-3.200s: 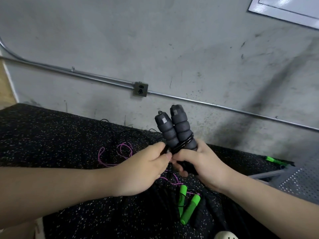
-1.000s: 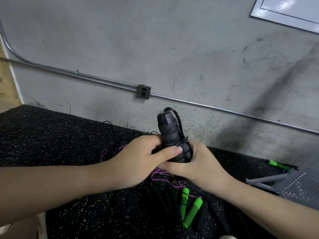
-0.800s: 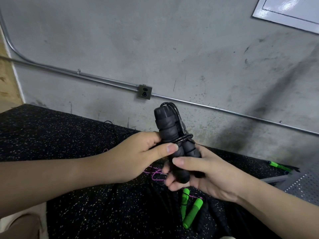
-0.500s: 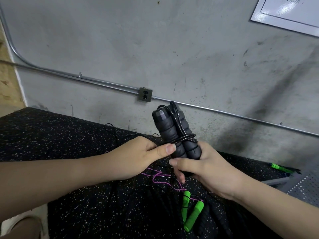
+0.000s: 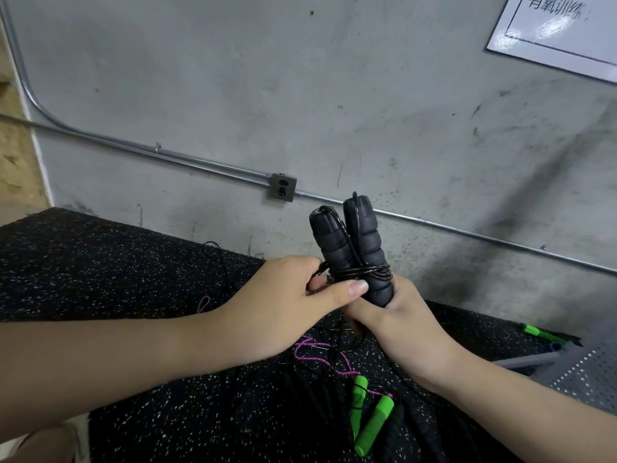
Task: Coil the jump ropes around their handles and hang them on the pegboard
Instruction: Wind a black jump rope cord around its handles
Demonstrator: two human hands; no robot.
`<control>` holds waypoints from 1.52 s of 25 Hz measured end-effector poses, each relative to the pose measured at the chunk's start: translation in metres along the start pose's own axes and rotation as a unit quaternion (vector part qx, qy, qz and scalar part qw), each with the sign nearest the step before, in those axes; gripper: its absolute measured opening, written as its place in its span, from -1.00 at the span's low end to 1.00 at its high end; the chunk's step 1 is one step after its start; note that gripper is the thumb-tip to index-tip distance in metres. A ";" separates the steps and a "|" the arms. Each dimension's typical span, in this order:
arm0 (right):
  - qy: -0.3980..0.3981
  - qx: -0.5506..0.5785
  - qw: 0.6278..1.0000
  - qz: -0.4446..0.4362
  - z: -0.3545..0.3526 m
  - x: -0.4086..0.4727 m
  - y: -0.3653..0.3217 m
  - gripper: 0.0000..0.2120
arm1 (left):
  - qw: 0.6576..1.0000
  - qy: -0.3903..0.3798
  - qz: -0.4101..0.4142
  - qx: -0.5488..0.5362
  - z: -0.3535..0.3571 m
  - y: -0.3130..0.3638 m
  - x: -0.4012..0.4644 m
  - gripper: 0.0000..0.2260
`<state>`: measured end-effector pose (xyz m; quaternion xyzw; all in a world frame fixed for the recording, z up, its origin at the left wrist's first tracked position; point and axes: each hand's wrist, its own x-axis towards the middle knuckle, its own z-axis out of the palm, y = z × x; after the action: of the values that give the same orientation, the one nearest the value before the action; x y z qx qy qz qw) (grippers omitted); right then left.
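Two black foam handles [image 5: 350,248] of a jump rope stand side by side, upright, in front of the grey wall. Thin black cord [image 5: 367,272] is wound around their middle and runs up one handle. My right hand [image 5: 394,322] grips the lower ends of the handles from below. My left hand [image 5: 287,305] pinches the cord at the left of the coil, thumb lying across the front. A second rope with green handles [image 5: 369,419] and purple cord [image 5: 314,354] lies on the speckled black mat [image 5: 100,269] below my hands.
A metal conduit with an outlet box [image 5: 283,187] runs along the concrete wall. A grey perforated panel [image 5: 581,372] lies at the right, with another green piece [image 5: 537,332] near it. A white sign [image 5: 561,31] hangs at the upper right. Loose black cord [image 5: 217,259] trails on the mat.
The handle pair has turned, so both foam handles now face me side by side. My left hand has brought the cord around the middle, adding to the coil. The view tilted slightly up.
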<state>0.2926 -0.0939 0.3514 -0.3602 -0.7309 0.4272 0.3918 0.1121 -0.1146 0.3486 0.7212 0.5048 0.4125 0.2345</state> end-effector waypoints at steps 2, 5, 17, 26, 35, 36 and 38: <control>0.013 -0.001 1.000 -0.011 0.007 0.000 -0.001 -0.67 | 1.000 0.009 -0.011 0.027 0.003 0.003 0.001 -0.43; 0.057 -0.069 0.996 -0.026 0.017 0.001 0.013 -0.80 | 0.998 0.033 -0.027 0.047 0.006 -0.001 0.003 -0.36; -0.129 0.097 0.982 0.099 0.001 -0.008 0.004 -0.94 | 0.992 -0.041 0.011 -0.117 0.001 -0.008 0.003 -0.60; 0.021 -0.084 0.994 0.066 -0.003 -0.003 0.004 -0.76 | 0.997 -0.034 -0.067 -0.020 -0.005 -0.005 0.004 -0.37; 0.091 -0.279 0.955 0.027 0.012 -0.002 0.008 -0.73 | 0.999 0.013 0.000 0.039 0.003 -0.004 0.004 -0.36; 0.067 -0.279 0.957 0.029 0.009 -0.002 0.005 -0.71 | 0.999 0.008 0.009 0.050 -0.001 -0.006 0.005 -0.36; -0.045 -0.200 0.978 0.046 0.002 -0.003 -0.003 -0.75 | 0.998 -0.013 0.031 0.049 -0.008 -0.014 0.005 -0.36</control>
<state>0.2912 -0.0982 0.3526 -0.4446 -0.8010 0.3058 0.2592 0.0993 -0.1053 0.3443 0.7521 0.4990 0.3849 0.1928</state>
